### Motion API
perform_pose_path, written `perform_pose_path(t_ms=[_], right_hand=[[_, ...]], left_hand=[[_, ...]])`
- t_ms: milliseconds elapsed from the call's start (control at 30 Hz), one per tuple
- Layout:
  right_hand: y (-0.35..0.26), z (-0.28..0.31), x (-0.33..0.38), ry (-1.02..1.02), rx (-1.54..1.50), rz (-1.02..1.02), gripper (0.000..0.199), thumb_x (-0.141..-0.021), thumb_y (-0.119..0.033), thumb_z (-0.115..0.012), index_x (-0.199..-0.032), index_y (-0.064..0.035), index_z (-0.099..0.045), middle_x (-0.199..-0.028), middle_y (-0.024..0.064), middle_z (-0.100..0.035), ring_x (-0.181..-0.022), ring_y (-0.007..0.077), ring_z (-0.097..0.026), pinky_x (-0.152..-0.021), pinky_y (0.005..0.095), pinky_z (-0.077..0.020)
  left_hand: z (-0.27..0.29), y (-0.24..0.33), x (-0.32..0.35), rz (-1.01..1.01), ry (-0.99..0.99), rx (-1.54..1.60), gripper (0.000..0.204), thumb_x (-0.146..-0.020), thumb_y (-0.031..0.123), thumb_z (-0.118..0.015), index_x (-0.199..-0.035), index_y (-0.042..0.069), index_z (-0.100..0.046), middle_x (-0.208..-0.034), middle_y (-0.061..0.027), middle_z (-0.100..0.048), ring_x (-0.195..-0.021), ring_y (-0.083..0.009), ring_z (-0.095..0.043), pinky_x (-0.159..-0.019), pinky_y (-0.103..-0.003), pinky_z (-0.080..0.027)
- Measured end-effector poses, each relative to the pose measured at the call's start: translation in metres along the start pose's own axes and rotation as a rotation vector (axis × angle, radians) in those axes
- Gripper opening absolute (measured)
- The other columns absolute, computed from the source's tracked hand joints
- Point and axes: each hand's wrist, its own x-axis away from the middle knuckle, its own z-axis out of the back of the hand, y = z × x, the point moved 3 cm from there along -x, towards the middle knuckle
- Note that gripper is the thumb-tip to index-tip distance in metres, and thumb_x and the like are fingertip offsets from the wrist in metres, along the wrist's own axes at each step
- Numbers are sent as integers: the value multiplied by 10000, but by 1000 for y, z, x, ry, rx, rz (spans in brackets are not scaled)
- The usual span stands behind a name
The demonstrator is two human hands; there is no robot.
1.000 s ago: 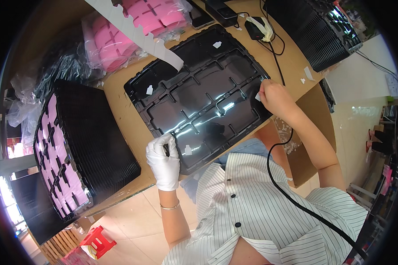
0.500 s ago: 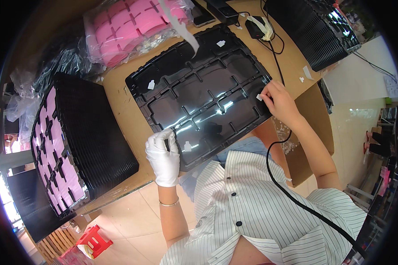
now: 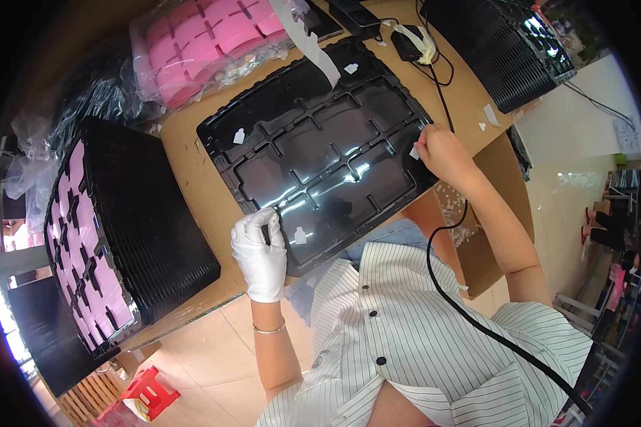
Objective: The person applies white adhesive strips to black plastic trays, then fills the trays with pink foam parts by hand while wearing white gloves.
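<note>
A glossy black plastic tray [image 3: 313, 153] with several shallow compartments lies on the brown table in front of me. Small white labels [image 3: 300, 234] are stuck on a few of its compartments. My left hand [image 3: 260, 252], in a white glove, grips the tray's near-left edge. My right hand [image 3: 441, 151], bare, presses a small white label [image 3: 414, 152] onto the tray's right edge. A strip of white backing paper [image 3: 313, 46] hangs over the tray's far side.
A tall stack of black trays with pink foam inserts [image 3: 114, 235] stands at the left. Bagged pink foam pieces [image 3: 206, 39] lie at the back. Another black tray stack [image 3: 506, 50] sits at the far right. A black cable [image 3: 470, 313] runs across my striped shirt.
The view has shifted so the tray sits lower. My right hand has stayed at the tray's right edge with the label; my left hand keeps its grip on the near edge.
</note>
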Motion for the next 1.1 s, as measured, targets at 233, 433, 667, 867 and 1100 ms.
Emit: perform_pose_path(t_ms=[233, 433, 667, 867, 1100], right_hand=[[1, 2, 1, -13, -10, 26, 190, -882, -157, -651, -889, 27, -607, -899, 204, -651, -853, 396, -648, -751, 459, -523], [-14, 4, 15, 61, 85, 277, 121, -891, -83, -620, -904, 26, -568, -1026, 193, -616, -888, 367, -600, -829, 413, -504], [-14, 17, 23, -25, -1413, -27, 90, -922, 2, -600, -900, -68, -548, -1095, 95, -631, -1000, 168, -629, -798, 284, -512], [-122, -16, 32, -735, -1716, -123, 176, -921, -4, -615, -1095, -26, -599, -1072, 123, -652, -945, 190, -671, -797, 282, -561], [-193, -57, 56, -195, -696, 514, 300, -790, 34, -713, -1057, 14, -578, -988, 118, -605, -853, 212, -644, -767, 298, -547]], left_hand=[[1, 3, -1, -4, -9, -13, 160, -830, 36, -720, -948, 107, -638, -914, -74, -625, -869, -268, -594, -768, -386, -496], [-2, -2, 2, -2, -3, -2, 171, -827, 36, -719, -955, 110, -632, -916, -75, -623, -869, -272, -592, -760, -391, -495], [3, 0, 2, -8, 7, -27, 171, -828, 36, -716, -953, 111, -629, -899, -84, -627, -860, -284, -597, -753, -399, -496], [4, -2, 0, 17, -24, 19, 148, -847, 41, -711, -969, 84, -638, -939, -77, -648, -891, -270, -605, -780, -371, -490], [4, -9, 5, 27, 3, 91, 163, -848, 47, -713, -992, 96, -654, -945, -72, -640, -854, -247, -595, -742, -355, -486]])
